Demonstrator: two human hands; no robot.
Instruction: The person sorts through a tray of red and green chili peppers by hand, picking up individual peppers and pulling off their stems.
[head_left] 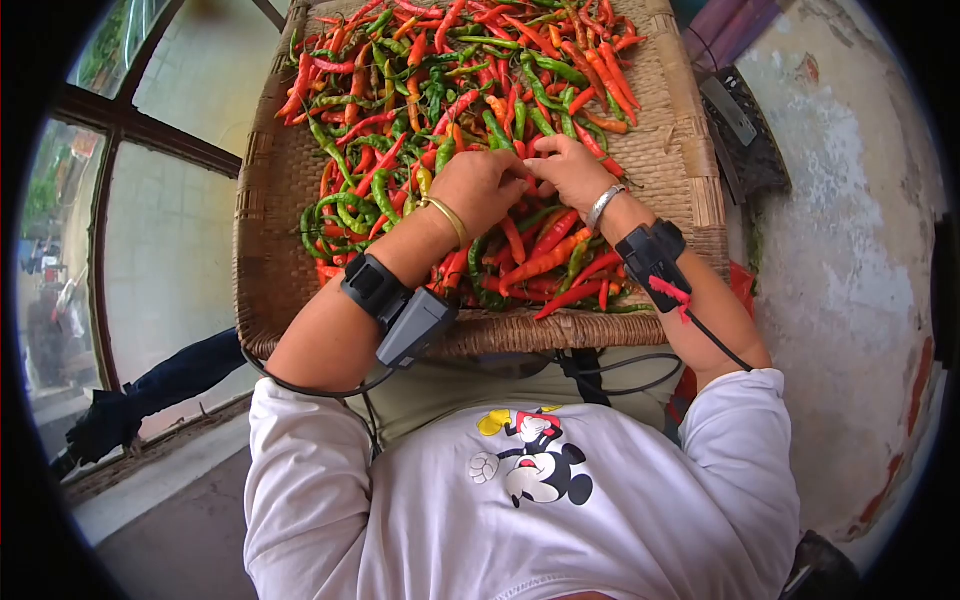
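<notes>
Red and green chili peppers [545,262] lie heaped in a shallow woven basket [690,140]. Over the middle of the heap, my left hand [482,186] and my right hand [574,178] meet at the fingertips. The left fingers are curled in a pinch, with a gold-coloured bangle at that wrist. My right thumb and fingers also close toward the same spot, below a silver bracelet. Whatever lies between the fingertips is too small and covered to make out. Peppers surround both hands closely.
Windows with dark frames [125,125] stand at the left, with a dark folded umbrella [170,385] beside the basket. A worn wall [840,230] is on the right, near a black object [745,135]. Wrist-worn devices [418,325] trail black cables near the basket's front rim.
</notes>
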